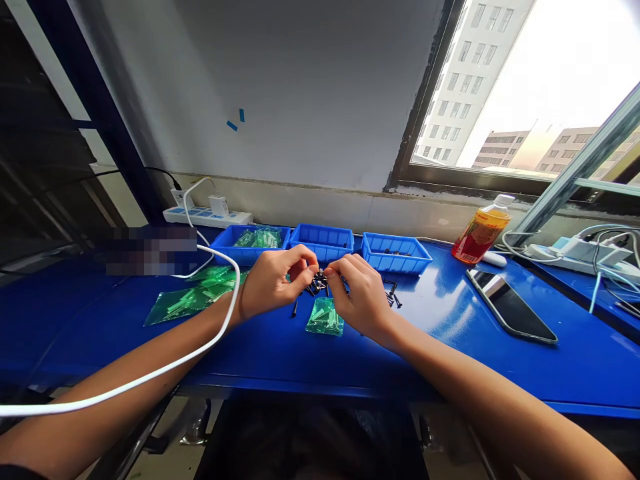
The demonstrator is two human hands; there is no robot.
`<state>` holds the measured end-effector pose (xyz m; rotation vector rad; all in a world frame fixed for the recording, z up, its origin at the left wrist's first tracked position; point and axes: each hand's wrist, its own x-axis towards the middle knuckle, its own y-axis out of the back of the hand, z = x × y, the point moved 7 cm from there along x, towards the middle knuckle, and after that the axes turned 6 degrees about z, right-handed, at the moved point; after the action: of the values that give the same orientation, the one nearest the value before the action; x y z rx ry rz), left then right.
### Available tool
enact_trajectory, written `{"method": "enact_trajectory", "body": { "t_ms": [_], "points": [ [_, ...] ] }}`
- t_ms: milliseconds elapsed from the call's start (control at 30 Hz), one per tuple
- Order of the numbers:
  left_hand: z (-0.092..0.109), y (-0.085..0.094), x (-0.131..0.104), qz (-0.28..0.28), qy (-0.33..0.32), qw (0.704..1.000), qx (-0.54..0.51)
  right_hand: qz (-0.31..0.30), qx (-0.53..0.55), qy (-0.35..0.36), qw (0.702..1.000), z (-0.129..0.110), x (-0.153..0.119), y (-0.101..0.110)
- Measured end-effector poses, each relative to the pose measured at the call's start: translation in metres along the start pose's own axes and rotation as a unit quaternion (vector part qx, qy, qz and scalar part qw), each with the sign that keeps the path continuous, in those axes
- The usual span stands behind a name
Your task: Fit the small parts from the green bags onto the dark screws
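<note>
My left hand (273,281) and my right hand (361,293) meet fingertip to fingertip over the blue table (280,363). Each is closed in a pinch; anything between the fingers is too small to make out. Behind and below the fingertips lies a pile of dark screws (319,283), partly hidden by the hands. More dark screws (393,295) lie loose just beyond my right hand. A small green plastic bag (325,317) rests on the table beneath my hands. Larger green bags (193,297) with pale strips inside lie to the left of my left wrist.
Along the back stand three blue bins: the left bin (225,248) holds green bags, the middle bin (323,250) is partly hidden, and the right bin (397,263) has small dark pieces. A white cable (220,333) crosses my left forearm. Rightward are a phone (510,305) and a bottle (481,230).
</note>
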<state>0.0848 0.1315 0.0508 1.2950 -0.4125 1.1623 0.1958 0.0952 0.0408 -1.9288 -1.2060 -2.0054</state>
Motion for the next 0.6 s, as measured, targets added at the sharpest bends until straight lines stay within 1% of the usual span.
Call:
{"method": "enact_trajectory", "body": {
  "t_ms": [200, 600],
  "points": [
    [0.0004, -0.0007, -0.0001, -0.001, -0.008, 1.0, -0.005, 0.005, -0.001, -0.002, 1.0, 0.0009, 0.0002, 0.0],
    [0.0012, -0.0019, -0.0014, -0.023, -0.003, 1.0, -0.011, -0.002, 0.012, -0.03, 0.999, 0.0038, 0.0008, -0.0008]
  ]
}}
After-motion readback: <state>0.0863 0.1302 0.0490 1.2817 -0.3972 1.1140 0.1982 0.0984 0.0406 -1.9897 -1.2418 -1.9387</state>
